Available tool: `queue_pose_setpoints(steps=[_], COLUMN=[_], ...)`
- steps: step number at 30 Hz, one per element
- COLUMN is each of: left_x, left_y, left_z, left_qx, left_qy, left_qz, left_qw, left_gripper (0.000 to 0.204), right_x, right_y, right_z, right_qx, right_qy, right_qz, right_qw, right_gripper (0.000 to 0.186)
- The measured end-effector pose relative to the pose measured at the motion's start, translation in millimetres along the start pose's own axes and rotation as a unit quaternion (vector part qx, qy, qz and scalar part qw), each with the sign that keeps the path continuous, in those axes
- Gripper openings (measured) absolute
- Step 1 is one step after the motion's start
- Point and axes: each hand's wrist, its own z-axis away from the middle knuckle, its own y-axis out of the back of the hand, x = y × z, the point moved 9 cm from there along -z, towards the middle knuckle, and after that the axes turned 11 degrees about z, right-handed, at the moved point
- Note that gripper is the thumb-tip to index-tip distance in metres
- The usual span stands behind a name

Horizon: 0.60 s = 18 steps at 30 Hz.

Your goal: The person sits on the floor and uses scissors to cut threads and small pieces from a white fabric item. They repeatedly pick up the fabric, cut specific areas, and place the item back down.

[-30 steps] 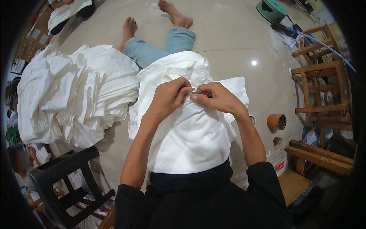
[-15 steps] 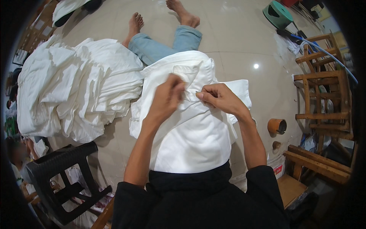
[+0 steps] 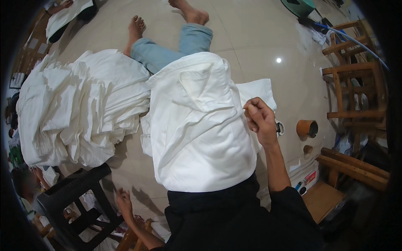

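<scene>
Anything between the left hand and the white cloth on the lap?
Nothing visible: from the left hand to the white cloth on the lap, only floor tile shows between. The black stool is on the hand's other side.

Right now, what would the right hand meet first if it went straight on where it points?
Probably the white cloth on the lap, just ahead of the right hand, though depth is unclear.
</scene>
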Motion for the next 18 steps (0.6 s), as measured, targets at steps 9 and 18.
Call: queue_pose_setpoints(steps=[9, 18], left_x=[492.6, 517.1], left_y=[-143.1, -225.1], left_z=[41.9, 28.6], left_qx=[-0.207, -0.302], left_qy=[-0.466, -0.431], left_qz=[0.277, 0.200], left_qw=[0.814, 0.827], left_gripper=[0.024, 0.015], right_x=[-2.5, 8.8], right_y=[-44.5, -40.8], right_z=[-41.4, -40.9], right_qx=[-0.070, -0.136], right_qy=[0.067, 0.032], right_qz=[0.148, 0.005], right_qw=[0.984, 0.990], right_gripper=[0.022, 0.019])
